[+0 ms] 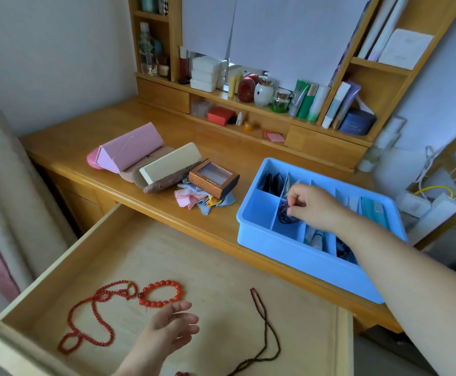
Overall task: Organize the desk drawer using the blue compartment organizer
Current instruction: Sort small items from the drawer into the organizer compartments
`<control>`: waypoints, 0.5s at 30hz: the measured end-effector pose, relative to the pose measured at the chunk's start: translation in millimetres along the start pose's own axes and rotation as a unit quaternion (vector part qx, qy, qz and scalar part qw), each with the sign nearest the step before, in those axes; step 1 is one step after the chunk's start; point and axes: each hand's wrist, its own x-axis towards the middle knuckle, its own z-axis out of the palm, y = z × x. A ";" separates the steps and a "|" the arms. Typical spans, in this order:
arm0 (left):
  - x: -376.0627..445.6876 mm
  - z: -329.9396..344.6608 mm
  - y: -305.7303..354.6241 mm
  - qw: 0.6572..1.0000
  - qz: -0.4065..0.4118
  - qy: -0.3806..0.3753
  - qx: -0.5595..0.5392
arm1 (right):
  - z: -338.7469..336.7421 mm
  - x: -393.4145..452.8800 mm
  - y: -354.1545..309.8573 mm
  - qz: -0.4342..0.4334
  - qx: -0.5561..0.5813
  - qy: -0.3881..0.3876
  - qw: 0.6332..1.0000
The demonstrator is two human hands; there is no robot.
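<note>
The blue organizer [297,256] sits on the desk [66,147] just behind the open drawer [221,267]. Over its middle front compartment the right hand [313,207] pinches a dark beaded bracelet [286,214] between curled fingertips. To finish well, I would lower the beads fully below the dividers before letting go, so no loop drapes over a wall into the next cell (the empty cell to its left is easy to spill into).

In the drawer, nearer than the organizer, the left hand [170,329] hovers with fingers loosely spread, holding nothing. Three strings lie in full view there: one long red necklace [91,318], one red bracelet [161,293], one dark necklace [265,335]; something red peeks in at the bottom edge.
</note>
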 end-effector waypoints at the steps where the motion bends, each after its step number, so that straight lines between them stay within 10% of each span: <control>1: 0.1 -0.2 -0.3 1.000 0.002 0.001 0.007 | 7.0 -2.4 0.4 -0.016 -0.041 -0.018 0.999; 6: -2.4 -3.1 -3.7 0.993 0.019 0.013 0.117 | 14.2 -11.2 -7.3 0.000 -0.075 -0.143 0.987; 12: -9.2 2.9 -13.5 0.934 0.080 -0.005 0.349 | 32.4 -87.0 -14.6 -0.241 -0.018 0.232 0.942; 15: -7.7 9.4 -17.4 0.912 0.095 -0.029 0.398 | 94.7 -124.8 0.9 -0.205 -0.035 0.080 0.975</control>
